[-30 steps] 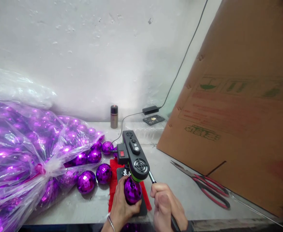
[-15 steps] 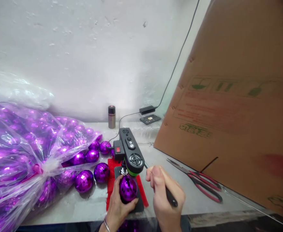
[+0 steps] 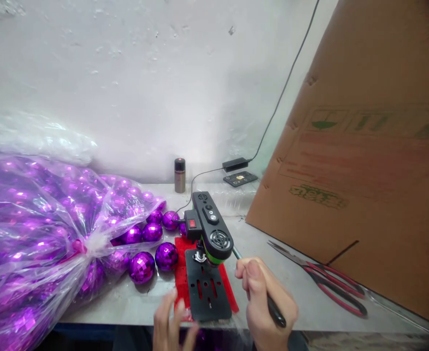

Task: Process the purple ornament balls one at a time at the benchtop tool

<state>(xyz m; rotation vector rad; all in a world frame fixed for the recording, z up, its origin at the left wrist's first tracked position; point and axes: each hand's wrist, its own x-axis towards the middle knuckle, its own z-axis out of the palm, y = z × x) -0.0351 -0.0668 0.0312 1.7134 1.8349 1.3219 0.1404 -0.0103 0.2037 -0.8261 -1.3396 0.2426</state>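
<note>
A black device with round vents (image 3: 214, 226) stands on a slotted black base plate (image 3: 209, 292) over a red cloth (image 3: 182, 268). My right hand (image 3: 267, 300) is closed round a black-handled lever (image 3: 275, 312) whose metal rod reaches the device. At the table's front edge, left of the plate's near end, my left hand (image 3: 173, 321) has its fingers apart, slightly blurred, with nothing in them. Two faceted purple balls (image 3: 141, 267) (image 3: 166, 256) rest left of the cloth. More purple shows below the table edge behind my left hand, too dim to make out.
A tied clear bag of purple balls (image 3: 53, 234) fills the left. Red-handled shears (image 3: 331, 280) lie by a large cardboard sheet (image 3: 346, 161) at right. Behind stand a small bottle (image 3: 179, 175), a phone (image 3: 240, 179) and a black adapter (image 3: 235, 164) with its cable.
The purple ball that my left hand held on the plate is gone from there. My left hand has let go and moved down toward the table edge. The view has shifted slightly left.
</note>
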